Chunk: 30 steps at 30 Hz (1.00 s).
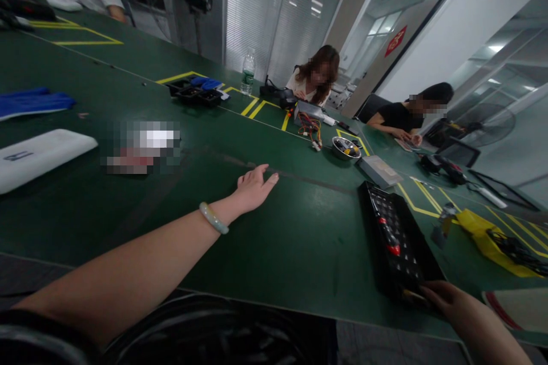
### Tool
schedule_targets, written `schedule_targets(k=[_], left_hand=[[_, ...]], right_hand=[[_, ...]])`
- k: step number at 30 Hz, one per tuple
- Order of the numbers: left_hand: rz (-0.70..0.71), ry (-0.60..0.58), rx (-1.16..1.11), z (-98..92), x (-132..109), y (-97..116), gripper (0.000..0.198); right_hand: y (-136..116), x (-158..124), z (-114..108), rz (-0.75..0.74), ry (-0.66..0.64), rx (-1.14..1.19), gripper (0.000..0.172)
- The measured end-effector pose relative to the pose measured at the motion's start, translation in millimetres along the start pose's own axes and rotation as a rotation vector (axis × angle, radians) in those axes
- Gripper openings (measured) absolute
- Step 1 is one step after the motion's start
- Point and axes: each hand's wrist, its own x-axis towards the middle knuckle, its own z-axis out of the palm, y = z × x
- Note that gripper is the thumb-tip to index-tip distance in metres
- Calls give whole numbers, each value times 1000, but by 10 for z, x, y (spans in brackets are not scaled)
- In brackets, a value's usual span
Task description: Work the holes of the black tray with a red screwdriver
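My left hand reaches over the green tabletop with its fingers stretched out and nothing in them. A pale bangle circles that wrist. At the right, my right hand grips the near end of a long black tray, thumb on top and the other fingers partly hidden. Rows of small light pieces fill part of the tray, too small to name. Across them lies a red and black tool that looks like a screwdriver.
Left of my arm lie a white oblong case and a blue glove. Farther back are a water bottle, a metal bowl, a grey box and coloured cables. A yellow bag is at right. Several people sit around the table.
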Motion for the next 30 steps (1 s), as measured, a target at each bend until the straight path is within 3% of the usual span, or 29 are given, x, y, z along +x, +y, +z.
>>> schedule_targets(k=[3,7,13,19,24,30], left_hand=[[6,-2,7,6,19,-30,85],[12,-2,13,-1,22,-52,86],[16,-4,25,-9,15,-41,86],[12,1,37,5,22,-33,85],[21,-8,36,-11,-2,-23,87],[31,-10,41,-9,-11,-31,87]], right_hand=[[-109,-98,-41,62,-65,36,53],[-188,-124,-103,70,-46,36,46],[-269,-139,-84,29,153,69,62],[-157,-84,53,-134,-50,109,51],[-40,-14,73,-203,-50,203,45],[-72,-35,80,-182,5,205,39]])
